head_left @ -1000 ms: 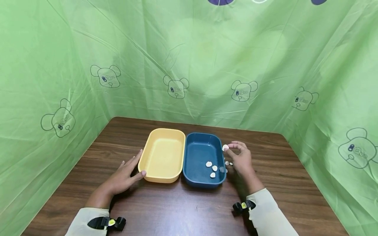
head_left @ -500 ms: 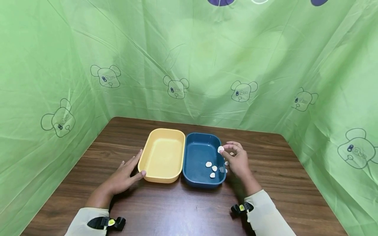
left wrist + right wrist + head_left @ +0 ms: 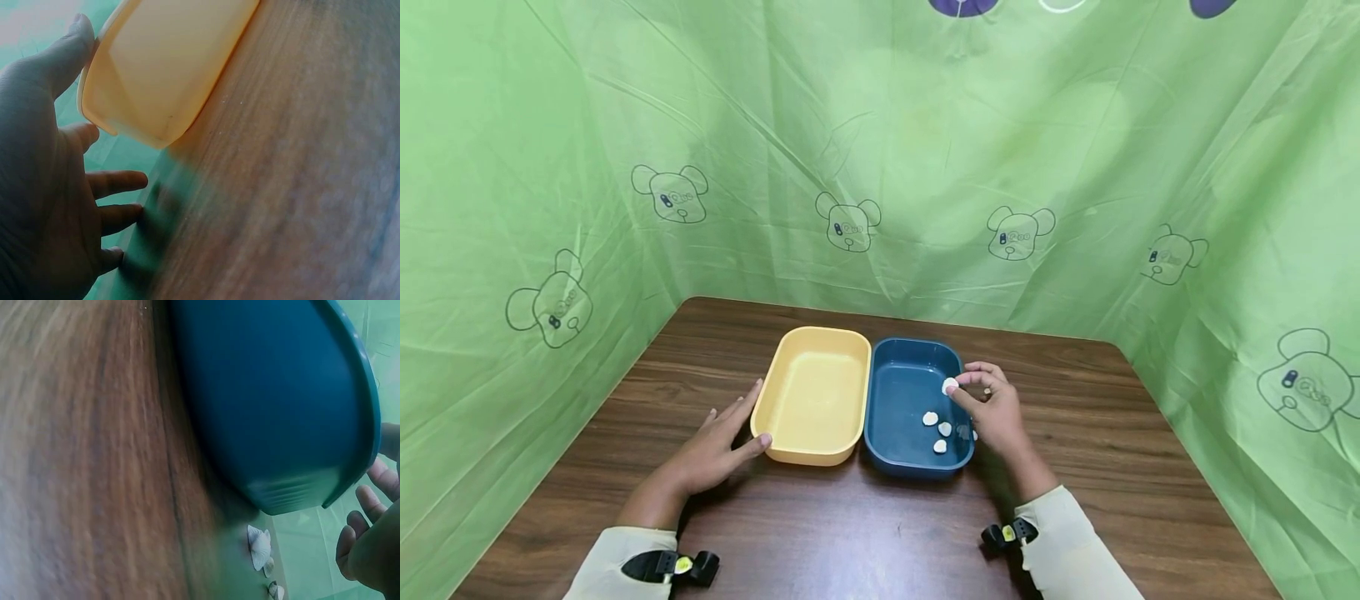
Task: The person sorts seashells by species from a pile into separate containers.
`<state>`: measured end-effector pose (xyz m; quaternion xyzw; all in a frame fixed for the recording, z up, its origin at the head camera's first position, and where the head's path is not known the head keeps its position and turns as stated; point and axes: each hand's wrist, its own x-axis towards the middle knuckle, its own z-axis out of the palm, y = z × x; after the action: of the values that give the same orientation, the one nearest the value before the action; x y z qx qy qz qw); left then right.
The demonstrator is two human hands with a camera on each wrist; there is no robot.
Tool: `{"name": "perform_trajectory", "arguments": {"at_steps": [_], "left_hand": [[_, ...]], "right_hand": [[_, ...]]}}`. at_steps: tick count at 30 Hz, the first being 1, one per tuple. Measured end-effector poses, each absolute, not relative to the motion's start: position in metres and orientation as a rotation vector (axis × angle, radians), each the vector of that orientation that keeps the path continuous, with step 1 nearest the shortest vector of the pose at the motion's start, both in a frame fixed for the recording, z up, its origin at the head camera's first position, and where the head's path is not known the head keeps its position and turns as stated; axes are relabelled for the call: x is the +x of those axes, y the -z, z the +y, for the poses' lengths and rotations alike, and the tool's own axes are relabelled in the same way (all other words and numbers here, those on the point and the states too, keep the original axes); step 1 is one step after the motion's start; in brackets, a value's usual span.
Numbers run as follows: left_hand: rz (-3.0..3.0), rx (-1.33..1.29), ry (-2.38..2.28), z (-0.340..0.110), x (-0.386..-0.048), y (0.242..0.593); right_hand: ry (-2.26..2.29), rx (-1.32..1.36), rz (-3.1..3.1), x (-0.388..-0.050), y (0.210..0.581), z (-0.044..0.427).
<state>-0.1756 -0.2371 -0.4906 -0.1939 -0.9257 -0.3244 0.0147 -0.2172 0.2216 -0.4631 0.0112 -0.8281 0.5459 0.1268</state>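
Hanging over the right-hand part of the blue tray (image 3: 898, 387): one white shell (image 3: 950, 387), pinched in the right hand (image 3: 1000, 417), grip clamped by thumb and fingers. Inside the tray, below: three more white shells (image 3: 944, 429). On the table (image 3: 850, 525), just beyond the tray: loose shells (image 3: 259, 547). Alongside, left: one yellow tray (image 3: 820, 396); left hand (image 3: 718, 450) at its rim, grip spread, fingers apart. Behind: green curtain (image 3: 925, 125), printed with animal heads.
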Motion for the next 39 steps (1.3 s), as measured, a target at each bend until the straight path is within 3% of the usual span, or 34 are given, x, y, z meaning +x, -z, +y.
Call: {"name": "perform_trajectory", "arguments": {"at_steps": [39], "left_hand": [[-2.885,-0.607,0.998,-0.237,-0.176,0.490]], "right_hand": [[-1.697,0.010,-2.308,-0.213,0.464,0.232]]}}
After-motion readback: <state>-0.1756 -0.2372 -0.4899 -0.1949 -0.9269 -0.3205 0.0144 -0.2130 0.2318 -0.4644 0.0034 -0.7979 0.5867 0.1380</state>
